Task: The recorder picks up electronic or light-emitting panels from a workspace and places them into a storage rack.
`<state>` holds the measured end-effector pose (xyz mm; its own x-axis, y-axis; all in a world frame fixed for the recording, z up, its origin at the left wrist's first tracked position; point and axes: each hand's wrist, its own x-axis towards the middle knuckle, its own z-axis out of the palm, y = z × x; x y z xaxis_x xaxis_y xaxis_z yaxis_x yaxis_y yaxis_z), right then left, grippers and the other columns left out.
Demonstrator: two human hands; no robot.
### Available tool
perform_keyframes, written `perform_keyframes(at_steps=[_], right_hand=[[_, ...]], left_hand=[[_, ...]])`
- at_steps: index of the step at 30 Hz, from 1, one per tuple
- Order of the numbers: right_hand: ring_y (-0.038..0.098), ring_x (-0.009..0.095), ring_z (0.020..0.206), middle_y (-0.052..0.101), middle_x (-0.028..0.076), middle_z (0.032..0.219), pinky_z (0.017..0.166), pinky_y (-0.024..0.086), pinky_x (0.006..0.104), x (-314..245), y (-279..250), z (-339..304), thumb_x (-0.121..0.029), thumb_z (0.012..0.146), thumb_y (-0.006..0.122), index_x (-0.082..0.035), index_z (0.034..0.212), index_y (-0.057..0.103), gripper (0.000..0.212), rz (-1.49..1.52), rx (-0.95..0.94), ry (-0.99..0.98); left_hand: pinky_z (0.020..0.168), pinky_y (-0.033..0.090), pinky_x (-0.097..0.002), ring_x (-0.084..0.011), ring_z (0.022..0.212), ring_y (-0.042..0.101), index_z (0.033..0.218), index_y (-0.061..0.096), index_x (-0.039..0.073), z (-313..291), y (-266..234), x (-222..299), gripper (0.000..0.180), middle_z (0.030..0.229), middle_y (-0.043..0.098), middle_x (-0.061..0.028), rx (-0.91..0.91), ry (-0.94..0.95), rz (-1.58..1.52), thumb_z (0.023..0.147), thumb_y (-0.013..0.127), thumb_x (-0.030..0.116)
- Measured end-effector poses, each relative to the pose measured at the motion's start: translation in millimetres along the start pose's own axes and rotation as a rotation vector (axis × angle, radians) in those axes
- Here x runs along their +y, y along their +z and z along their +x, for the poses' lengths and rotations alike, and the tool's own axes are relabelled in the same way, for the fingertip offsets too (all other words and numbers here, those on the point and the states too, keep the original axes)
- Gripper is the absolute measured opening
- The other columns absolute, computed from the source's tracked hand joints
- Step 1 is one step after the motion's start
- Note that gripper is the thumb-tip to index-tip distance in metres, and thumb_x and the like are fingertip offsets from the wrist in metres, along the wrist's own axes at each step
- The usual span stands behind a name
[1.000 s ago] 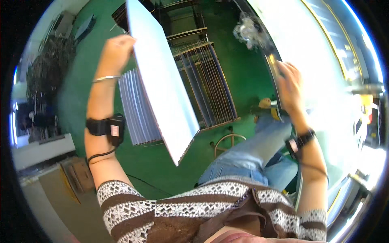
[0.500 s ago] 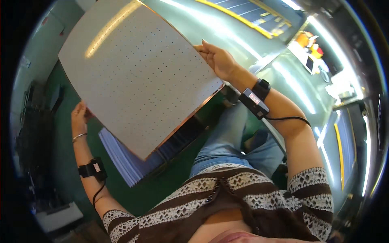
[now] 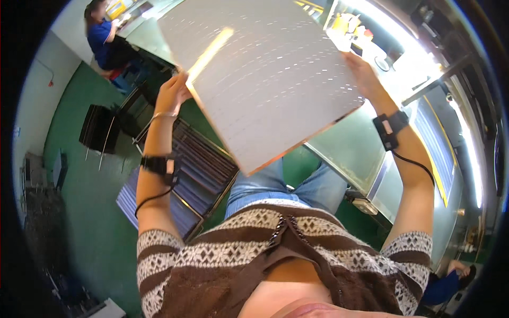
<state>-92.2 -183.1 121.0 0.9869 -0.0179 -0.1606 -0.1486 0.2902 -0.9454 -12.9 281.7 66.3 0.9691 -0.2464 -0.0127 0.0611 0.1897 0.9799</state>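
Observation:
A large, thin, pale grey panel [image 3: 265, 100] with copper-coloured edges and many small dots is held up in front of me, one corner pointing down toward my lap. Light shows as short streaks at the dots, and a bright reflection lies across its upper left. My left hand [image 3: 174, 95] grips the panel's left edge, with some fingers hidden behind it. My right hand [image 3: 362, 74] holds the opposite edge near the right corner. A strapped black device with a cable sits on each forearm.
A slotted rack [image 3: 196, 159] with blue-grey sheets stands below my left arm. A glass-topped table [image 3: 350, 159] lies to the right, under bright tube lights. A seated person in blue [image 3: 103, 42] is at far left; another person [image 3: 450, 281] is at lower right.
The panel and both my hands have swung rightward, the left hand also rising. My view has turned, bringing the rack and two people into sight. Both hands keep hold of the panel.

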Motion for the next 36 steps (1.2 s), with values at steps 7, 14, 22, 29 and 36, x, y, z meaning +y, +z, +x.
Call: perform_keyframes(at_steps=[7,14,22,29,36], right_hand=[[0.05,0.014,0.103,0.055,0.008,0.113,0.092,0.036,0.0252,59.1,-63.3,-14.0,-0.024,0.093,0.039,0.003,0.115,0.05,0.037,0.001,0.186,-0.135],[0.054,0.008,0.078,0.06,0.003,0.089,0.067,0.043,0.0205,77.8,-73.0,-52.2,-0.022,0.089,0.05,0.0,0.1,0.059,0.027,0.008,0.356,-0.206],[0.053,0.005,0.068,0.061,-0.002,0.081,0.06,0.042,0.0176,92.5,-54.0,-86.8,-0.019,0.089,0.051,-0.001,0.095,0.061,0.022,-0.056,0.465,-0.38],[0.052,0.005,0.065,0.06,-0.002,0.077,0.057,0.042,0.0193,84.9,-2.5,-118.5,-0.025,0.091,0.048,-0.003,0.089,0.063,0.027,-0.15,0.192,-0.164],[0.048,0.005,0.055,0.058,0.0,0.064,0.05,0.039,0.0205,83.8,-9.7,-140.2,-0.035,0.087,0.053,-0.004,0.08,0.065,0.034,-0.688,0.093,-0.005]], left_hand=[[0.064,0.053,-0.0311,-0.0178,0.071,0.062,0.093,0.058,-0.002,27.4,54.8,-13.5,0.027,0.084,0.062,-0.0091,0.081,0.02,0.08,0.086,0.055,0.024],[0.05,0.043,-0.0207,-0.007,0.055,0.051,0.084,0.062,-0.004,9.7,91.4,-44.6,0.029,0.065,0.056,-0.0001,0.17,0.021,0.032,0.083,0.061,0.025],[0.042,0.034,-0.0208,-0.0063,0.048,0.043,0.097,0.057,-0.002,19.6,111.1,-45.9,0.025,0.06,0.05,0.003,0.122,0.069,-0.333,0.09,0.048,0.021],[0.075,0.048,-0.0287,-0.0203,0.084,0.058,0.102,0.055,-0.002,83.8,73.7,-47.5,0.033,0.092,0.061,-0.0105,0.264,0.087,-0.247,0.093,0.041,0.026],[0.072,0.043,-0.0255,-0.0137,0.08,0.055,0.103,0.059,-0.002,143.4,190.2,58.7,0.041,0.09,0.061,-0.0098,-0.105,0.473,0.889,0.089,0.043,0.034]])
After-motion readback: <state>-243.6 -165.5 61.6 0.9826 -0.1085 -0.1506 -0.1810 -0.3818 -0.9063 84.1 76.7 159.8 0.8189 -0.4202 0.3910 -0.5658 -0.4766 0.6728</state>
